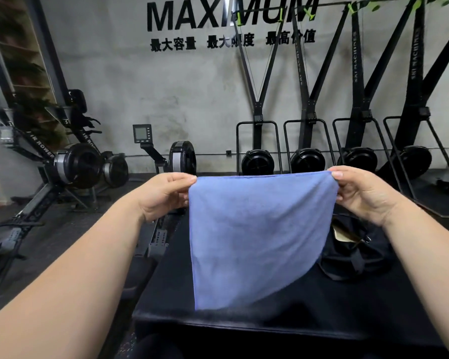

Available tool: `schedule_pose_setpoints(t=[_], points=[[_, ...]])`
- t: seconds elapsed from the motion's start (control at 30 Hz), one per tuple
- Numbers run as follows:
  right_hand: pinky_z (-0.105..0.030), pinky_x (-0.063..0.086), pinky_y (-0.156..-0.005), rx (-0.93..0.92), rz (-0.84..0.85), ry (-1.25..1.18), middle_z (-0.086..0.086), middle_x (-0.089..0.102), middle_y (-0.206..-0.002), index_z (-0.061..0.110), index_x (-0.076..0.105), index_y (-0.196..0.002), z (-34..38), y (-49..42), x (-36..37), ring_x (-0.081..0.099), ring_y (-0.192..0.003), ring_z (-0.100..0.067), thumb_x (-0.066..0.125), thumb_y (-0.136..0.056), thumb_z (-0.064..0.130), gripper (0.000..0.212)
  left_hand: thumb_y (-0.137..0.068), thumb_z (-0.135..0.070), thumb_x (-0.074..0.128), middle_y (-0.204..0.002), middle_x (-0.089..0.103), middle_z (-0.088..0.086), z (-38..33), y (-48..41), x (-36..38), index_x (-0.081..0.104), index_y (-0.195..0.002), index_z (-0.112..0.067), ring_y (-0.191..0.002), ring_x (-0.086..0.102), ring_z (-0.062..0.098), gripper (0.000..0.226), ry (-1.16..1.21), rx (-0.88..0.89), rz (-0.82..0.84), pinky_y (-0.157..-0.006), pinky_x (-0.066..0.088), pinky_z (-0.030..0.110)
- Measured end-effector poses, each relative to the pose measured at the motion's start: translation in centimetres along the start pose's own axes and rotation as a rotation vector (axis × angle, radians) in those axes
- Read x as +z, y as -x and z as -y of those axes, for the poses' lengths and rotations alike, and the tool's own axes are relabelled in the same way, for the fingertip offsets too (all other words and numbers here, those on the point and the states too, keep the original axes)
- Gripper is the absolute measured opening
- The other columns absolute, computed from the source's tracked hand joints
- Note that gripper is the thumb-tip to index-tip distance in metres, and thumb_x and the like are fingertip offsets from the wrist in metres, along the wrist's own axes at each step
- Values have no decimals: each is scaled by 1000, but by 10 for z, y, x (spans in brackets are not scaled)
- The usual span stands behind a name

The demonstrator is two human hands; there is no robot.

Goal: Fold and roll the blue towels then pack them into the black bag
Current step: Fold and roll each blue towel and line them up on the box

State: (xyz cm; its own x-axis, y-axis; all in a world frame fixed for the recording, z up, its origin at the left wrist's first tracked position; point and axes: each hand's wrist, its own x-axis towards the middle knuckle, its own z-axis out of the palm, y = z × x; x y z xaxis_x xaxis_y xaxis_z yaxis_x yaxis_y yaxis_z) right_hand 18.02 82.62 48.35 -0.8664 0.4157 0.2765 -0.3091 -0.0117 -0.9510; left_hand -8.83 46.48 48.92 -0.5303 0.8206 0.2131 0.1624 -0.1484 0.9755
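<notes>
Between the pinching fingers [189, 180] of both hands, a blue towel [254, 237] is drawn out by its top edge and hangs open in the air. The left hand [163, 195] has its thumb and curled fingers closed on the towel's upper left corner. The right hand [360, 193] nips the upper right corner the same way, with the thumb pressed over the hem.

Below the fingers the towel falls as one flat sheet. Its left edge drops almost straight, and its right edge curves inward to a low corner on the left hand's side. Whether that bottom corner touches the black padded surface [244, 325] beneath it or hangs just clear cannot be told.

Under the right hand, partly hidden behind the towel's right edge, the black bag [358, 255] lies on the same surface. A pale patch shows at its top and dark straps loop around it.

Out past the left hand, rowing machines [70, 167] stand on the dark floor, with another just beyond the left fingers. Ahead of the fingers and off past the right hand, four ski machines [306, 141] stand in a row against a grey wall [140, 81]. High above the hands, that wall carries the black lettering "MAXIMUM" [192, 16].
</notes>
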Motion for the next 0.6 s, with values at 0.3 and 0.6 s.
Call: schedule_pose_setpoints(t=[0.3, 0.6], points=[[-22, 46, -65, 219, -192, 1104, 14, 75, -75, 31, 83, -84, -141, 8, 0, 67, -77, -4, 82, -87, 23, 9, -90, -26, 82, -63, 68, -15, 151, -2, 11, 77, -76, -15, -56, 55, 5, 18, -737, -322, -339, -61, 47, 22], [-33, 61, -75, 239, -505, 793, 1, 75, -75, 18, 73, -87, -202, -11, 16, 75, -57, -14, 66, -96, 8, 15, -94, -13, 63, -69, 77, 3, 208, -33, 33, 73, -82, -5, -51, 64, 21, 17, -404, -386, -604, -73, 62, 40]])
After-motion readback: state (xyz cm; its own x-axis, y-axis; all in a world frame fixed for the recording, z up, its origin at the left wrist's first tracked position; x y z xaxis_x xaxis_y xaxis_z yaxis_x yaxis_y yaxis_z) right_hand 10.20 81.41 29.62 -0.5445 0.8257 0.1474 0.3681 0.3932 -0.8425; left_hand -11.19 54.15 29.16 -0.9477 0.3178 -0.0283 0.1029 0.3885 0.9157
